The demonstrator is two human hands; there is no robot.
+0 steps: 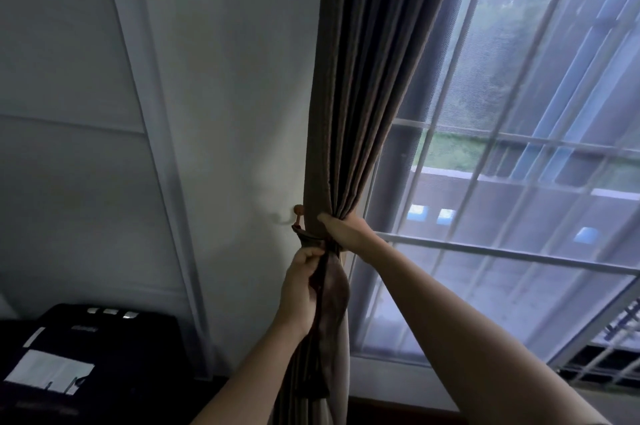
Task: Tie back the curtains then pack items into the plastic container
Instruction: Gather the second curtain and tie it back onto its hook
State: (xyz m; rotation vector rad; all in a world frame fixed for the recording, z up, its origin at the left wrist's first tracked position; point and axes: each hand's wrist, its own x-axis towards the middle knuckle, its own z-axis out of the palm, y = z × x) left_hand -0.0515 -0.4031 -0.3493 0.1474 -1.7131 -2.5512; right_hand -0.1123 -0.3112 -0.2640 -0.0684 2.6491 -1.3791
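Both my hands grip the brown curtain (341, 119), gathered at centre frame beside the window (519, 147).

My right hand (349, 233) clenches the bunched folds; just below, my left hand (300, 289) closes on the dark tieback strip (317, 251), which runs up to a small wall hook (298, 213) on the white wall (221, 113). A black device (79, 348) sits lower left.

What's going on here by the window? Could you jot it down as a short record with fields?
curtain: brown curtain, gathered into a bunch beside the window
right hand: right hand wrapped around the bunched curtain
left hand: left hand gripping the dark tieback just below
hook: small hook on the white wall, the tieback hanging from it
stage: tying not yet finished
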